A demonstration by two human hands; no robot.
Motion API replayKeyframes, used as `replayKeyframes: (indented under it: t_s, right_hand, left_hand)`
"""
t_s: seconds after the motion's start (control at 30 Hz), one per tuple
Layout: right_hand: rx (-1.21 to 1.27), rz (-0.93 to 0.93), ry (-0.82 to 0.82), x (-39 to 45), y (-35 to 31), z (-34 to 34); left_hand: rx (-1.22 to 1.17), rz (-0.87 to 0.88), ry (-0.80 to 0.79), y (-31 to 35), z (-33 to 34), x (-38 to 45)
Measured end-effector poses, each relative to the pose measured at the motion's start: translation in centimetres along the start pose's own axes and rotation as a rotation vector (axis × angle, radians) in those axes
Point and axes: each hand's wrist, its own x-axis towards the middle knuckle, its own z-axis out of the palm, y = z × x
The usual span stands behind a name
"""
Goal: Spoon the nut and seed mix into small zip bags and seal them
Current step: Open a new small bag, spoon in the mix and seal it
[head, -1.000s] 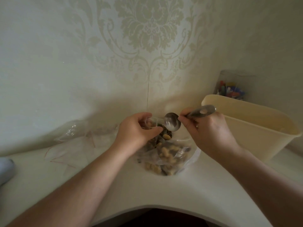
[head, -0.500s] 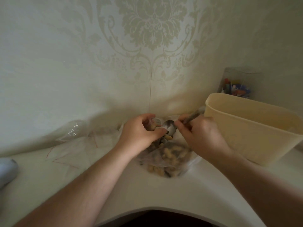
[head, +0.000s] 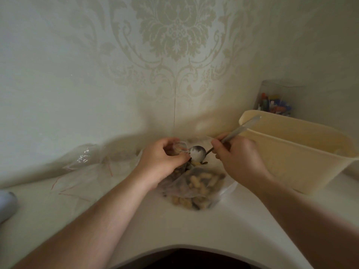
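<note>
1. Pinching the mouth of the small zip bag (head: pixel 179 150), your left hand (head: pixel 161 162) is closed on its rim, right at the edge of the spoon bowl; take the bag there, at the stiffer zip strip, since the film below is limp and will fold shut on itself.
2. Your right hand (head: pixel 239 158) is closed around the handle of the metal spoon (head: pixel 198 153), whose bowl sits at the bag's opening, tipped toward it. The spoon is rigid and smooth; a grip low on the handle, as now, should steady the pour.
3. The nut and seed mix (head: pixel 196 183) lies in the large clear bag (head: pixel 194 189) on the white counter (head: pixel 194 230), directly below both hands. It is loose and rolls easily, so expect spills if the small opening sags.
4. Spare empty bags (head: pixel 83 171) lie flat to your left, well apart; they look light and slippery, likely to cling together.
5. The cream tub (head: pixel 303 158) stands just beside your right hand; mind the spoon handle near its rim.
</note>
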Motion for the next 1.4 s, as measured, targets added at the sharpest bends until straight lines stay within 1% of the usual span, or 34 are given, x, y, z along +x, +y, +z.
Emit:
replayKeyframes:
  t_s: [0.07, 0.13, 0.27, 0.4, 0.47, 0.53, 0.63, 0.7, 0.77, 0.83, 0.93, 0.97, 1.03, 1.17, 1.27, 1.33, 1.4]
  right_hand:
    - [0.103, 0.104, 0.039, 0.1, -0.1, -0.6]
    - [0.134, 0.145, 0.077, 0.3, -0.4, -1.6]
    - [0.142, 0.116, 0.132, 0.5, -0.8, -3.1]
    - [0.219, 0.103, 0.165, 0.5, -1.8, -3.8]
    - [0.148, 0.048, 0.147, 0.3, -2.4, -3.7]
    - [0.028, -0.017, 0.086, 0.0, -2.7, -2.8]
    - [-0.109, -0.214, -0.002, -0.8, -2.7, -0.7]
    - [-0.142, -0.305, -0.016, -1.3, -2.4, 0.4]
    - [-0.154, -0.283, -0.017, -1.5, -2.0, 0.9]
    - [-0.116, -0.193, -0.033, -1.3, -1.7, 0.9]
    - [0.068, 0.049, -0.027, -0.5, -1.7, 0.1]
    - [0.131, 0.101, -0.004, -0.4, -1.7, -0.2]
    - [0.185, 0.146, 0.026, -0.4, -2.0, -0.5]
    - [0.138, 0.135, 0.065, -0.3, -2.0, -1.2]
    - [0.147, 0.101, 0.153, 0.2, -2.5, -2.7]
    - [0.153, 0.049, 0.21, 0.3, -3.2, -3.8]
    - [0.145, -0.061, 0.236, 0.2, -3.9, -4.4]
  left_hand:
    - [0.008, 0.02, -0.007, 0.1, -0.1, -0.1]
    - [0.049, 0.048, -0.012, 0.3, -0.2, -0.4]
    - [0.14, 0.092, -0.02, 0.7, -0.4, -0.8]
    - [0.145, 0.089, -0.009, 0.9, -0.4, -0.8]
    - [0.132, 0.072, 0.024, 0.7, -0.5, -0.7]
    - [0.116, 0.044, 0.056, 0.7, -0.6, -0.6]
    - [0.081, -0.011, 0.075, 0.7, -0.8, -0.3]
    - [0.044, -0.027, 0.084, 0.6, -0.7, -0.2]
    - [0.033, -0.028, 0.084, 0.4, -0.6, -0.2]
    - [0.041, -0.018, 0.071, 0.3, -0.6, -0.2]
    - [0.032, 0.0, 0.068, 0.1, -0.5, -0.1]
    - [0.031, 0.005, 0.067, 0.1, -0.5, -0.1]
    - [0.047, 0.013, 0.058, 0.0, -0.4, -0.1]
    - [0.118, 0.051, 0.031, 0.1, -0.5, -0.3]
    - [0.173, 0.08, 0.021, 0.4, -0.7, -0.6]
    - [0.175, 0.08, 0.022, 0.5, -0.6, -0.7]
    - [0.169, 0.069, 0.027, 0.5, -0.5, -0.6]
